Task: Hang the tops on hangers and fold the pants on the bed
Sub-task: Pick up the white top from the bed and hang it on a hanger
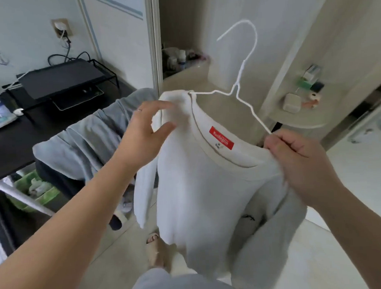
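Note:
A white long-sleeved top (198, 187) with a red neck label hangs in front of me at mid-frame. A thin white wire hanger (243, 83) sits partly inside its collar, the hook pointing up. My right hand (304, 163) pinches the hanger's right arm together with the top's right shoulder. My left hand (145, 135) is at the left shoulder, fingers spread and curled lightly against the fabric there, not clearly gripping. The hanger's left end goes under the left shoulder cloth.
Grey garments (86, 140) are draped over a rack at the left. Behind them is a black desk (15, 143) with a monitor stand and a bottle. A green basket (39, 194) sits under it. A round white shelf (293, 118) is at the right. My sandalled foot (155, 250) is below.

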`<state>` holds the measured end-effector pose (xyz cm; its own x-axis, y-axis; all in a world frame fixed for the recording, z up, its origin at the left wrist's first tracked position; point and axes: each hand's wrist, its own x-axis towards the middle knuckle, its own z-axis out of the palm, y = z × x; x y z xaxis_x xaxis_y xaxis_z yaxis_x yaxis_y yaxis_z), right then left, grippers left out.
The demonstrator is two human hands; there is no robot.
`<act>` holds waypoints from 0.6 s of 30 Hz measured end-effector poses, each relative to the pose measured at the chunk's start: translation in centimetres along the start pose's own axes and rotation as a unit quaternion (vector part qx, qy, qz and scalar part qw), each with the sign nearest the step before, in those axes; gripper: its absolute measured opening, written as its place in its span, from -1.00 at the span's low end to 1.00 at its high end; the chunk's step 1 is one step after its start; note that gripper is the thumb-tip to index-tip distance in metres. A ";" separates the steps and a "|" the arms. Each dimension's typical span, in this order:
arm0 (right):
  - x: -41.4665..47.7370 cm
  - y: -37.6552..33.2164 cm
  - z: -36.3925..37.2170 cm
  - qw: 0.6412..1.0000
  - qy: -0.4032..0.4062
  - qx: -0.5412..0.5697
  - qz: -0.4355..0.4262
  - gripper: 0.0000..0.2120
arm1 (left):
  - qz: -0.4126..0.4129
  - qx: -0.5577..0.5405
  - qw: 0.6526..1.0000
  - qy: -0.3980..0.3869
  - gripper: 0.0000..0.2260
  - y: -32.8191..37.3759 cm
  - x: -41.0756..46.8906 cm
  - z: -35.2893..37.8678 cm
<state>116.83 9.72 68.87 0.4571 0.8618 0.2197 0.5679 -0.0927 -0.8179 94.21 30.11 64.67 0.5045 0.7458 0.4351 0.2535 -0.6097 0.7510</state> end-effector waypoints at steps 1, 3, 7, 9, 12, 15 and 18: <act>1.1 -0.2 0.0 1.000 0.025 0.005 0.004 -0.71 | 0.004 -0.028 0.999 -0.026 -0.76 0.2 1.2 1.0; 3.7 -0.7 0.3 0.997 0.071 0.024 0.012 -0.68 | 0.008 -0.075 0.994 -0.074 -0.81 0.5 3.9 2.8; 10.6 -2.6 0.8 0.990 0.138 0.032 0.013 -0.60 | 0.048 -0.136 0.979 -0.142 -0.87 1.3 10.7 4.2; 14.8 -4.0 0.8 0.984 0.176 0.033 0.007 -0.56 | 0.074 -0.148 0.971 -0.173 -0.88 1.7 14.5 4.0; 21.5 -6.2 0.7 0.971 0.236 0.046 -0.004 -0.58 | 0.095 -0.156 0.960 -0.213 -0.87 1.7 20.2 3.4; 28.2 -7.8 0.8 0.952 0.298 0.064 -0.028 -0.62 | 0.120 -0.153 0.952 -0.235 -0.87 1.2 25.6 3.2; 34.4 -9.3 0.3 0.939 0.333 0.074 -0.046 -0.64 | 0.156 -0.135 0.948 -0.244 -0.81 1.0 30.1 3.4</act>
<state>127.06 40.42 83.85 0.7651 0.3555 0.5369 0.5472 0.0808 -0.8331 112.50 51.06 76.82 0.8582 0.2870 0.4257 -0.1590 -0.6398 0.7519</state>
